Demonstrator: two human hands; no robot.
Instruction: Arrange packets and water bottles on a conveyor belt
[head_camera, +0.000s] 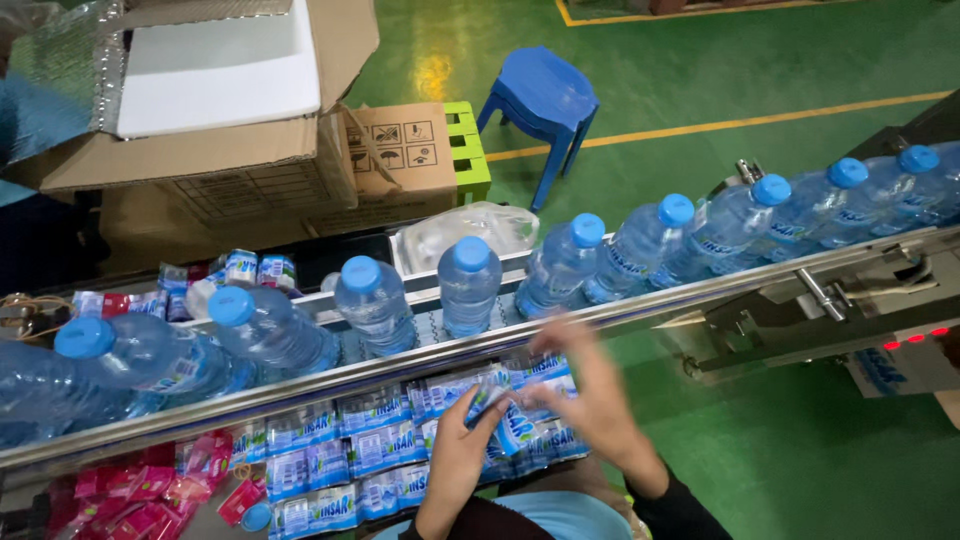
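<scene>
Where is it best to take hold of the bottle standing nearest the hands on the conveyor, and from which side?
Probably the bottle is best gripped around its clear body, just under the blue cap. It stands upright, with open gaps on both sides. Come from the near side, over the metal rail, where both hands already are.

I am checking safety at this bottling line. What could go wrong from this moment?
1. The right hand is blurred close to the conveyor rail; it might bump a passing bottle.
2. The label sleeve held in both hands could slip, since the left hand pinches only its edge.
</scene>
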